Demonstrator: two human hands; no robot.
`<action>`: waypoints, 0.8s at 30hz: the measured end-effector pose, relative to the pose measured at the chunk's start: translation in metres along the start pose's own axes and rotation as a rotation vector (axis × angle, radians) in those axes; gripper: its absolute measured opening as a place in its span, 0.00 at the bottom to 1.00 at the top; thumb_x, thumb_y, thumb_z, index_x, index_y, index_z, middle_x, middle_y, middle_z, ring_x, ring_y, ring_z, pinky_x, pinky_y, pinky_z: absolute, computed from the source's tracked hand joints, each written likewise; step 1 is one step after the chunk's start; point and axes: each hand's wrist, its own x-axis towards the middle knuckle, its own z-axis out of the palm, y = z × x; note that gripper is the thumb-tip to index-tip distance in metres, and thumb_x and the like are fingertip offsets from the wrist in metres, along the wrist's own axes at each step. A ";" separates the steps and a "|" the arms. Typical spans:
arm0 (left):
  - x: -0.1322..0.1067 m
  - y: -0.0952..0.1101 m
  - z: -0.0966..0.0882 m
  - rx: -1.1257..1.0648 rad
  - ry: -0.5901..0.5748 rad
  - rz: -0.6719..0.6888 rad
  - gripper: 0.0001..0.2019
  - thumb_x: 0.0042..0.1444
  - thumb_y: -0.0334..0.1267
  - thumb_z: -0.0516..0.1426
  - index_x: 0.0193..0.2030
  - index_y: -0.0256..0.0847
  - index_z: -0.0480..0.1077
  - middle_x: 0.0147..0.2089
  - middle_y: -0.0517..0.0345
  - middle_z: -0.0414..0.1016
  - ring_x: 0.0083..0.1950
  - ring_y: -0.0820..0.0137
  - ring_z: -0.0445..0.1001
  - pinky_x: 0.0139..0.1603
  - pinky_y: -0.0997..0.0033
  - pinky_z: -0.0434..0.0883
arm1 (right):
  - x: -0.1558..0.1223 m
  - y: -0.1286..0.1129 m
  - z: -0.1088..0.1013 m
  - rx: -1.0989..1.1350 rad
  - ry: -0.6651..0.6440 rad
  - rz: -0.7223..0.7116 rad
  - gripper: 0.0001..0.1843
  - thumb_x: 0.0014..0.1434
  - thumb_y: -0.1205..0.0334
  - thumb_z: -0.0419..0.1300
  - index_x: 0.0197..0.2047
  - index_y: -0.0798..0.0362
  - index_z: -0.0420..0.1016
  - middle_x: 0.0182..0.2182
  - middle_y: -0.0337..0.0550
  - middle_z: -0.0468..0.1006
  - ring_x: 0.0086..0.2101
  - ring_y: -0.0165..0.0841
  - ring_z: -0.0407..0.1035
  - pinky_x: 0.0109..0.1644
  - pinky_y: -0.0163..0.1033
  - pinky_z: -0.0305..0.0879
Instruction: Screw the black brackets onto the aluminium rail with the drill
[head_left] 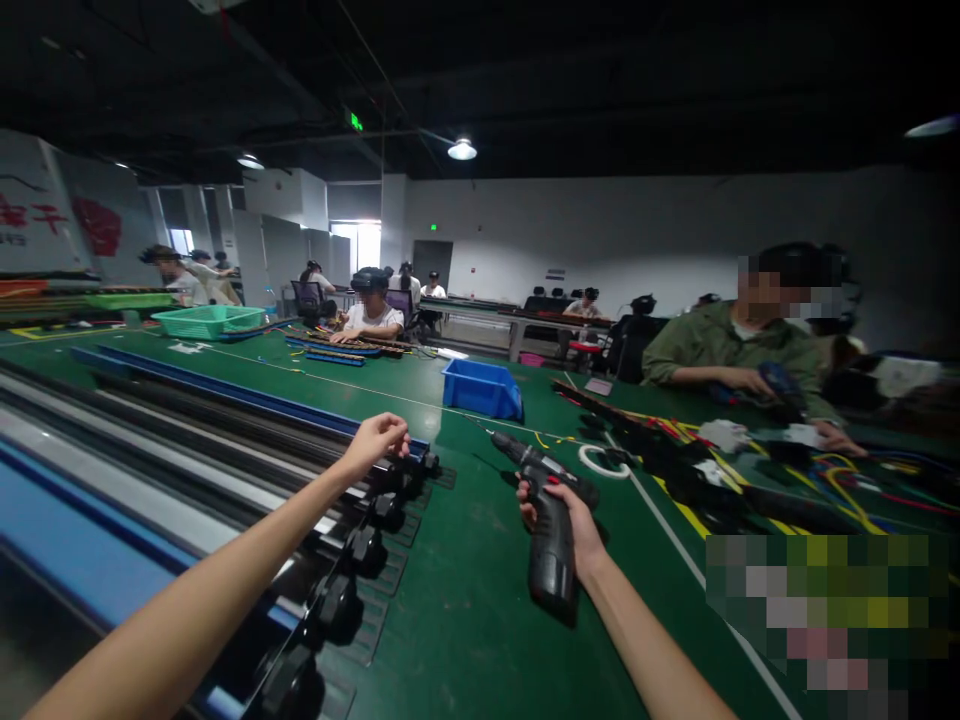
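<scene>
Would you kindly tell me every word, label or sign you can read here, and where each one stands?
"干", probably: last large red character on the left wall panel; its other characters are too blurred.
Green hanging sign: too small to read.
Green sign above the door: too small.
Drill: marking too blurred.

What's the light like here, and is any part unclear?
Head view: the ceiling is dark, while the lamp glows and the window looks washed out; head view: the drill in the right hand reads fairly clearly; head view: coarse square blocks hide part of the lower right.
</scene>
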 end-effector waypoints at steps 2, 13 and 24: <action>0.001 -0.001 0.000 -0.032 -0.031 -0.025 0.17 0.52 0.49 0.63 0.38 0.36 0.68 0.33 0.54 0.77 0.30 0.70 0.76 0.32 0.71 0.72 | 0.001 0.005 0.005 0.020 -0.027 0.038 0.18 0.56 0.66 0.57 0.51 0.55 0.70 0.36 0.46 0.78 0.30 0.32 0.75 0.34 0.37 0.76; 0.005 -0.007 -0.003 -0.034 -0.003 -0.140 0.16 0.50 0.44 0.66 0.38 0.34 0.69 0.36 0.52 0.76 0.34 0.70 0.77 0.37 0.69 0.73 | 0.003 0.024 0.031 0.034 -0.112 0.295 0.17 0.57 0.65 0.53 0.48 0.64 0.69 0.33 0.51 0.77 0.30 0.32 0.74 0.30 0.32 0.74; 0.004 -0.007 -0.004 -0.002 -0.092 -0.135 0.15 0.51 0.44 0.64 0.38 0.35 0.69 0.35 0.53 0.76 0.33 0.71 0.76 0.35 0.71 0.71 | 0.001 0.022 0.031 0.016 -0.130 0.280 0.15 0.55 0.66 0.53 0.46 0.61 0.69 0.32 0.50 0.77 0.30 0.32 0.74 0.30 0.33 0.73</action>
